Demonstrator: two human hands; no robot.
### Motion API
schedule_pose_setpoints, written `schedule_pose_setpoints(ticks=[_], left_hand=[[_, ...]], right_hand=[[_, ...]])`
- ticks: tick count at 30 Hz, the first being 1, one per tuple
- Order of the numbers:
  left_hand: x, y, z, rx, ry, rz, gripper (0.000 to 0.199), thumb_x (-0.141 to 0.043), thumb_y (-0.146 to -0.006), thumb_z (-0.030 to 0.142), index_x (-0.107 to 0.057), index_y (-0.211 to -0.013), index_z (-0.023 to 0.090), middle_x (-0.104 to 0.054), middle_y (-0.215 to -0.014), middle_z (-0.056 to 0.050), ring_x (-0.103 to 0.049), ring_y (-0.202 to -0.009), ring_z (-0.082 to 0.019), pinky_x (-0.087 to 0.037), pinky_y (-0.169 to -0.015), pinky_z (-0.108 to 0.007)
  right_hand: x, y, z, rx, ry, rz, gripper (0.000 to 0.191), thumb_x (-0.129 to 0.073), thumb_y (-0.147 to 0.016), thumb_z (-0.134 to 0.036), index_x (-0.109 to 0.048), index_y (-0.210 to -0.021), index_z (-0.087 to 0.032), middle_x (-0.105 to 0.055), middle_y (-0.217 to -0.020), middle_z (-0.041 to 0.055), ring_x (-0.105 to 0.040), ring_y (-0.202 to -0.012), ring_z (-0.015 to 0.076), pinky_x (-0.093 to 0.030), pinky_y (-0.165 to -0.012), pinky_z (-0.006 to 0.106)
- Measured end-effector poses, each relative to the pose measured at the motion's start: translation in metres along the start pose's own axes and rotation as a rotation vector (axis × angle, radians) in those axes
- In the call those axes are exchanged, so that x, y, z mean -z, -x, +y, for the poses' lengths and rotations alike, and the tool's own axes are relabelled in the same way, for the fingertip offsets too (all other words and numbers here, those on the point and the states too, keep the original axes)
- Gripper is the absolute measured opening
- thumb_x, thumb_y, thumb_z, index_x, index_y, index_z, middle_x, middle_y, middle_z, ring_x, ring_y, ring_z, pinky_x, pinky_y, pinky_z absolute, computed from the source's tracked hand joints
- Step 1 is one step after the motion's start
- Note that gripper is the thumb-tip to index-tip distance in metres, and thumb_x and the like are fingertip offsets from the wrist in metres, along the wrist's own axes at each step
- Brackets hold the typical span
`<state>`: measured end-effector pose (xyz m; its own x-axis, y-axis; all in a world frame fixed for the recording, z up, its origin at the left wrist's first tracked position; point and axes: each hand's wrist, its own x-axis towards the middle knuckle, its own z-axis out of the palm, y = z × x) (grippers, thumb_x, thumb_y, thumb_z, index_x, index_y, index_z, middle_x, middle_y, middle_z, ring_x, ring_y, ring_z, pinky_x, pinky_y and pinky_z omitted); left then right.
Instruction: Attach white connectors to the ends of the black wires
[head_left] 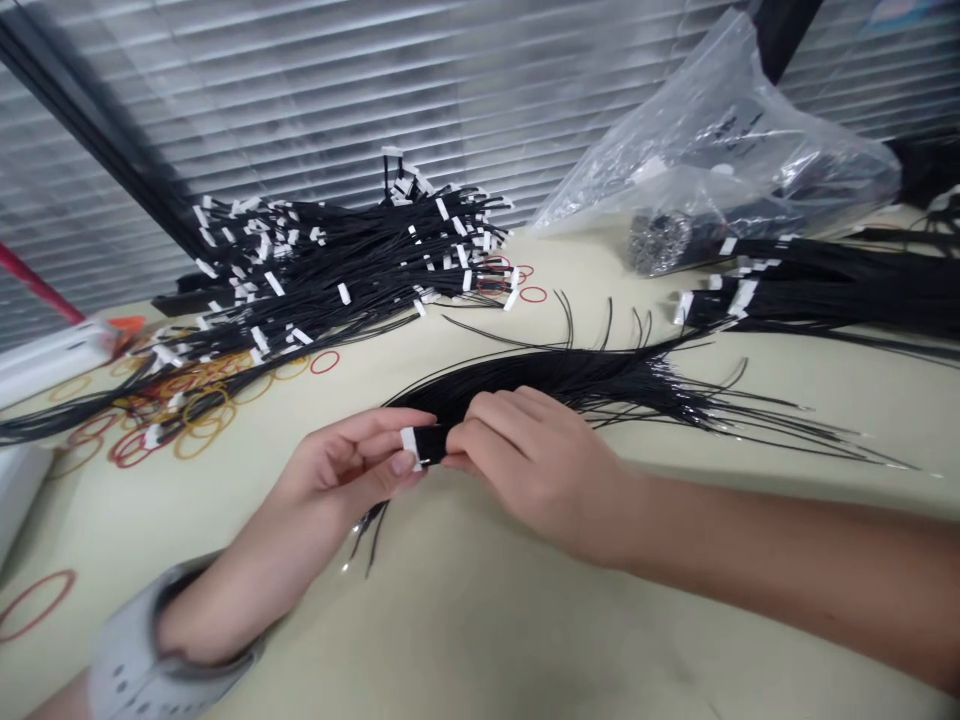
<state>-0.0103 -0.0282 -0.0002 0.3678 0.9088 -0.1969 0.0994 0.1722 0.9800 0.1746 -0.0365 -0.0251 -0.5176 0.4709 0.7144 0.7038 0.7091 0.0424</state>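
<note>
Between thumb and fingers, my left hand (341, 465) pinches a small white connector (410, 447). Black wires (430, 444) run out of its right side. My right hand (536, 460) is closed at those wires, close beside the connector; its fingertips are partly hidden. Behind both hands lies a thick bundle of loose black wires (555, 372), its bare metal ends fanned out to the right. A few wire tips (371, 535) stick out below my left hand.
Finished-looking black cables with white connectors (345, 250) are heaped at the back left, with red and yellow rubber bands (210, 410) around them. A clear plastic bag (720, 150) holding wires stands at the back right, near more cable bundles (840, 285). Blinds (360, 90) hang behind.
</note>
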Motion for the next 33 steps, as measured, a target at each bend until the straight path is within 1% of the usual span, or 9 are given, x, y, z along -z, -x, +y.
schedule_pose_setpoints(ticks=[5, 10, 16, 21, 24, 26, 30, 33], left_hand=[[-0.0031, 0.0012, 0.0019, 0.011, 0.018, -0.015, 0.022, -0.065, -0.074, 0.015, -0.065, -0.095, 0.023, -0.069, -0.074, 0.003, -0.062, -0.066, -0.004, -0.047, -0.061, -0.006], [-0.0055, 0.0022, 0.0056, 0.016, 0.028, 0.005, 0.021, -0.066, -0.073, 0.015, -0.066, -0.092, 0.022, -0.07, -0.074, 0.002, -0.063, -0.069, -0.006, -0.048, -0.062, -0.008], [-0.0048, 0.0014, 0.0046, 0.018, 0.008, 0.007, 0.023, -0.066, -0.073, 0.016, -0.066, -0.095, 0.023, -0.069, -0.075, 0.002, -0.062, -0.068, -0.007, -0.048, -0.062, -0.01], [-0.0053, 0.001, -0.0008, -0.012, -0.024, -0.024, 0.027, -0.064, -0.075, 0.016, -0.063, -0.101, 0.023, -0.068, -0.077, 0.002, -0.061, -0.069, -0.007, -0.048, -0.063, -0.012], [-0.0063, 0.0032, -0.001, -0.01, -0.028, -0.063, 0.025, -0.063, -0.076, 0.017, -0.063, -0.1, 0.023, -0.067, -0.074, 0.002, -0.061, -0.069, -0.007, -0.048, -0.064, -0.012], [-0.0071, 0.0049, 0.0002, -0.002, -0.03, -0.09, 0.022, -0.061, -0.077, 0.017, -0.064, -0.098, 0.024, -0.068, -0.074, 0.002, -0.061, -0.069, -0.007, -0.048, -0.063, -0.012], [-0.0079, 0.0068, 0.0029, 0.016, -0.038, -0.122, 0.022, -0.06, -0.078, 0.015, -0.064, -0.098, 0.025, -0.069, -0.076, 0.002, -0.061, -0.069, -0.007, -0.048, -0.063, -0.012], [-0.0082, 0.0074, 0.0042, 0.015, -0.04, -0.113, 0.022, -0.061, -0.077, 0.015, -0.065, -0.096, 0.025, -0.069, -0.074, 0.002, -0.062, -0.069, -0.008, -0.049, -0.064, -0.013]], right_hand=[[-0.0038, 0.0018, 0.0015, 0.009, 0.039, -0.032, 0.021, -0.042, -0.082, -0.008, -0.059, -0.071, -0.012, -0.049, -0.064, 0.0039, -0.036, -0.057, 0.0134, -0.03, -0.054, 0.027], [-0.001, 0.0023, 0.0022, 0.039, 0.054, -0.047, 0.021, -0.042, -0.082, -0.008, -0.059, -0.07, -0.013, -0.047, -0.063, 0.003, -0.037, -0.056, 0.0133, -0.028, -0.053, 0.027], [-0.0002, 0.0021, 0.0023, 0.061, 0.075, -0.025, 0.023, -0.042, -0.083, -0.009, -0.058, -0.067, -0.014, -0.046, -0.061, 0.0021, -0.038, -0.056, 0.0133, -0.027, -0.052, 0.028], [-0.0005, 0.0007, -0.0016, 0.068, 0.034, 0.0, 0.022, -0.044, -0.082, -0.009, -0.06, -0.067, -0.013, -0.048, -0.061, 0.003, -0.039, -0.056, 0.0135, -0.029, -0.051, 0.028], [0.0016, -0.0004, -0.0041, 0.085, -0.013, 0.011, 0.027, -0.041, -0.083, -0.008, -0.061, -0.065, -0.012, -0.048, -0.059, 0.0032, -0.039, -0.056, 0.013, -0.032, -0.052, 0.027], [0.0033, -0.001, -0.0045, 0.1, -0.054, 0.023, 0.029, -0.04, -0.083, -0.007, -0.061, -0.063, -0.012, -0.048, -0.059, 0.0028, -0.039, -0.056, 0.0124, -0.034, -0.053, 0.026], [0.0056, -0.0017, -0.0029, 0.118, -0.091, -0.003, 0.033, -0.038, -0.085, -0.008, -0.06, -0.061, -0.013, -0.05, -0.059, 0.0015, -0.039, -0.056, 0.0113, -0.035, -0.052, 0.024], [0.0061, -0.0037, -0.0045, 0.131, -0.139, -0.01, 0.033, -0.036, -0.085, -0.009, -0.06, -0.062, -0.014, -0.049, -0.058, 0.001, -0.039, -0.056, 0.0107, -0.035, -0.051, 0.023]])
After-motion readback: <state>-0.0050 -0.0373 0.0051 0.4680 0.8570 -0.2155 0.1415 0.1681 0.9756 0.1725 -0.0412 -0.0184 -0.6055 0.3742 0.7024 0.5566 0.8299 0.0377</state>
